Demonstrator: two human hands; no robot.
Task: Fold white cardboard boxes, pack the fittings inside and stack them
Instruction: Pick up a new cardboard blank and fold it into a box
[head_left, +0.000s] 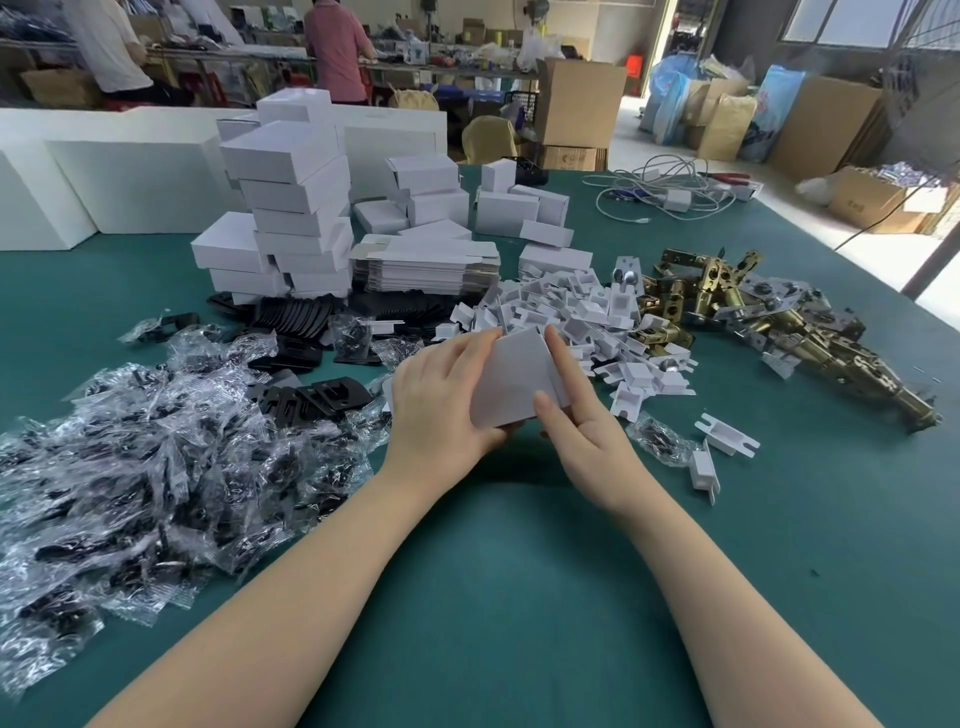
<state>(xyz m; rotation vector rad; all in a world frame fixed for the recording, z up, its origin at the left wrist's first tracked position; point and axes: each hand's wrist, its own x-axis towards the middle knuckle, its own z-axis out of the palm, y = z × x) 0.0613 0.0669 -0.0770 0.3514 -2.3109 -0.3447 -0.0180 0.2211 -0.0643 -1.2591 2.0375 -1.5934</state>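
I hold a small white cardboard box (511, 379) between both hands above the green table (519, 571). My left hand (441, 400) grips its left side and underside. My right hand (582, 415) presses on its right side with the index finger stretched along the edge. Behind it lies a pile of white cardboard inserts (571, 317). Brass latch fittings (769, 322) lie to the right. Clear bags of black parts (156, 457) spread over the left. A stack of folded white boxes (291, 208) stands at the back left, next to a pile of flat box blanks (426, 265).
Black plates (311, 400) lie between the bags and my hands. White cables and a charger (670, 195) sit at the far right of the table. Large white cartons (78, 171) line the back left. Two people stand at benches behind, among brown cartons (576, 104).
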